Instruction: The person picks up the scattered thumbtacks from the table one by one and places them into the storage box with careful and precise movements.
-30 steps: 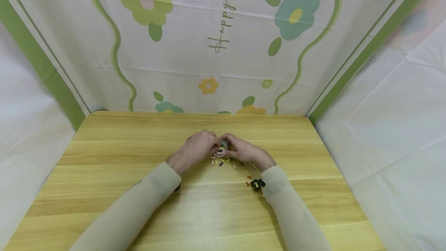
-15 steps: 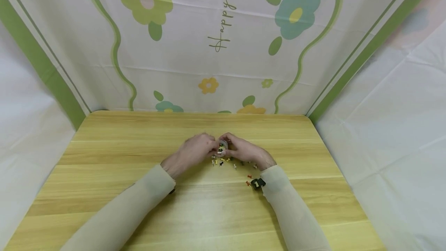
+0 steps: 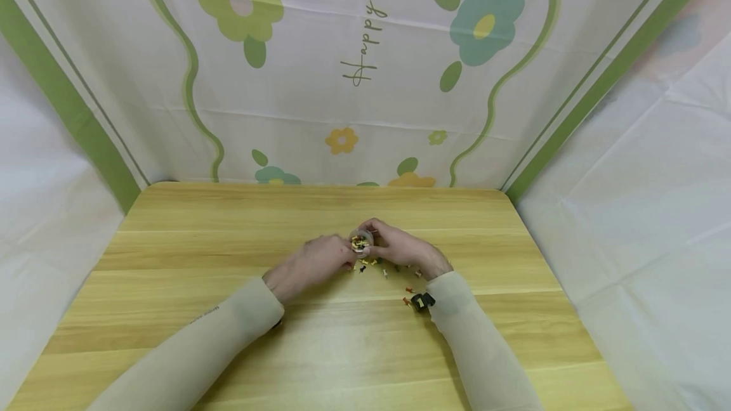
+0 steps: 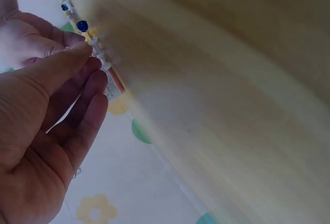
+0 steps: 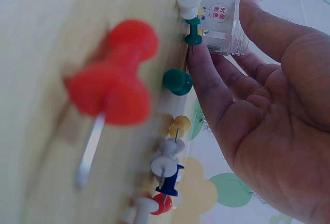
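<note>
My right hand (image 3: 402, 249) grips a small clear plastic jar (image 5: 221, 12) with a printed label, thumb at the threaded rim and fingers round its other side. Several coloured push pins lie inside it in the head view. Beside the jar, my left hand (image 3: 316, 260) is low at the tabletop, thumb and index fingertips together on a white push pin (image 4: 103, 60), partly hidden by them. More loose pins lie about: a blue one (image 4: 82, 26), a green one (image 5: 178, 82) near my right fingers, and a large-looking red one (image 5: 113, 74) close to the right wrist camera.
The wooden table (image 3: 331, 360) runs back to a white cloth (image 3: 308, 94) printed with flowers. Loose pins are scattered in front of the jar and under the right hand. Two red pins (image 3: 407, 301) lie by the right wrist's black camera (image 3: 423, 302).
My left hand has come away from the jar's mouth and moved down and slightly left to the pins in front, covering the white ones. The right hand stays on the jar.
</note>
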### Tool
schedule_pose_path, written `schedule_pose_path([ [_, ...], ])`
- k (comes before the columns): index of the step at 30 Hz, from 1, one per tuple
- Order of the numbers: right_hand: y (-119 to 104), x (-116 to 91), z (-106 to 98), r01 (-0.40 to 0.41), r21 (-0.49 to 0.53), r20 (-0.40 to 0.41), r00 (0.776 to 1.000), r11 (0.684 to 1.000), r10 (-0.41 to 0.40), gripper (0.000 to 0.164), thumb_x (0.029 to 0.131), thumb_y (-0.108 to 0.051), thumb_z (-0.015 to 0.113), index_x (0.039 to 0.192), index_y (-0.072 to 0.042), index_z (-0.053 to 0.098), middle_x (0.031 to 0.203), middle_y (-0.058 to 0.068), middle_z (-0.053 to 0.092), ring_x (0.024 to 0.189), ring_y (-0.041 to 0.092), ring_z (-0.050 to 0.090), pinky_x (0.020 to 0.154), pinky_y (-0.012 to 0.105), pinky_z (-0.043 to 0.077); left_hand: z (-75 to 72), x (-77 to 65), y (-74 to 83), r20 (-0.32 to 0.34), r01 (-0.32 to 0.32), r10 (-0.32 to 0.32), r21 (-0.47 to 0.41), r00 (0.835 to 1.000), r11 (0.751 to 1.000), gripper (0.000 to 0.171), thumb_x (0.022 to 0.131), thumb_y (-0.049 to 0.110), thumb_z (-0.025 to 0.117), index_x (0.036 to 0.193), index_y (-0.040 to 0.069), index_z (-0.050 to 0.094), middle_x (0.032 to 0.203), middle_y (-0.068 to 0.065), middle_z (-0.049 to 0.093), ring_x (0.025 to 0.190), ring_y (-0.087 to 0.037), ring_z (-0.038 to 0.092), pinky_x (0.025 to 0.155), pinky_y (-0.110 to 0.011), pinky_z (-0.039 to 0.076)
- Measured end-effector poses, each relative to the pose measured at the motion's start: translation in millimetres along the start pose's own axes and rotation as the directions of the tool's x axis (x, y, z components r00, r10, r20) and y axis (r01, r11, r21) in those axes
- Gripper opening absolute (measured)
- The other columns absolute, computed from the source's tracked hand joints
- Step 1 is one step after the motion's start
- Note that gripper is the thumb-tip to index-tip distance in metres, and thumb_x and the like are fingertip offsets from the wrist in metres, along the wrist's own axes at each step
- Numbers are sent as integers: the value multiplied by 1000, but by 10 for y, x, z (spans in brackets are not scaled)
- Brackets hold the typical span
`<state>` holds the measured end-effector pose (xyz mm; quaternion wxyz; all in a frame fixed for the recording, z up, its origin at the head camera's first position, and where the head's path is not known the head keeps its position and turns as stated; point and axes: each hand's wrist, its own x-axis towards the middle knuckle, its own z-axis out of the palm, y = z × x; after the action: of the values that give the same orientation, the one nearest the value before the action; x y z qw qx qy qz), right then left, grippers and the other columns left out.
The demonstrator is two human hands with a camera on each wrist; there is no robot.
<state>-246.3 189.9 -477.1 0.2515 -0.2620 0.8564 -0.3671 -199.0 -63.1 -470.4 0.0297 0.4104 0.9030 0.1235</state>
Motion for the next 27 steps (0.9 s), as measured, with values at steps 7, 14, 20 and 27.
schedule_pose_path([
  [7,-5,-1,13,8,2,-3,1000,1000,-8,46,121,-17,68,163,-8,52,167,21,63,163,41,59,135,58,51,44,-41,8,-16,10,-8,67,1000,998,21,111,14,82,91,20,83,91,9,74,76,-8,52,67,-24,48],
  [14,0,-1,13,9,0,-2,1000,1000,-9,46,121,-17,68,163,-7,52,167,21,63,163,41,58,136,59,50,-21,-60,12,-28,29,-29,11,999,1000,8,108,12,87,101,15,88,100,3,85,84,-9,69,76,-28,63],
  [20,16,2,12,-4,8,0,1000,1000,4,46,121,-17,67,164,-9,51,168,19,63,164,39,58,137,58,49,-167,-39,15,-86,69,-70,-25,994,997,4,105,11,89,108,13,90,107,-2,87,99,-16,81,87,-32,71],
  [27,3,-3,8,-7,18,5,1000,1000,7,47,121,-19,67,165,-10,51,168,18,63,164,38,57,137,59,49,-233,38,1,-159,78,-81,-27,984,997,3,105,10,89,106,13,88,100,-3,85,89,-14,80,76,-31,68],
])
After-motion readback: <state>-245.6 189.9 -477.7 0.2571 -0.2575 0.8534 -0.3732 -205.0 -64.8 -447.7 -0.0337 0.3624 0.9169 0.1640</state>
